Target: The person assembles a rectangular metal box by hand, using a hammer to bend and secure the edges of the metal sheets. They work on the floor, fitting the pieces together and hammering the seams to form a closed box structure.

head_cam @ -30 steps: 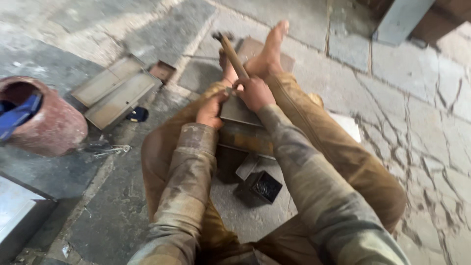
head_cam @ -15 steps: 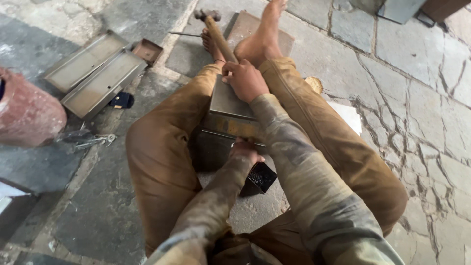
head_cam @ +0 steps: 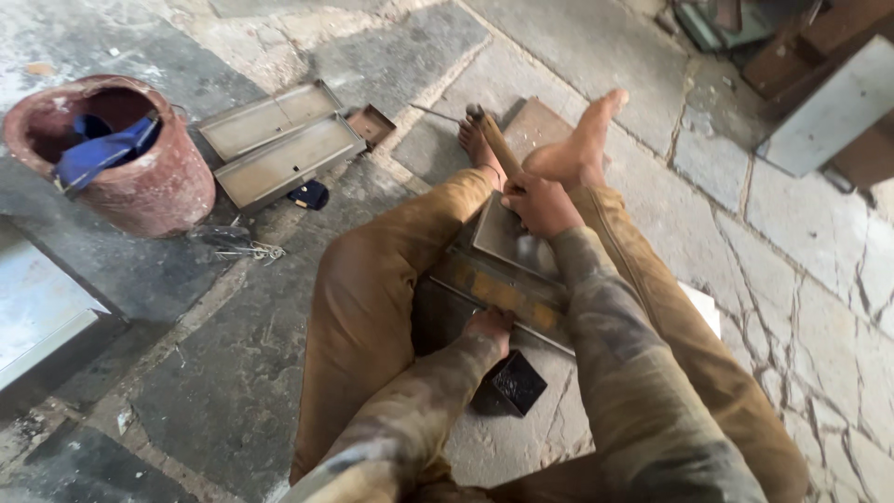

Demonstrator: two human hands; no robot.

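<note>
Head view: right hand (head_cam: 538, 203) clenched round a hammer (head_cam: 494, 140) handle, left hand (head_cam: 488, 326) gripping the near edge of a sheet-metal tray (head_cam: 507, 265) lying between the knees. Pressing that edge firmly should steady each blow.
</note>
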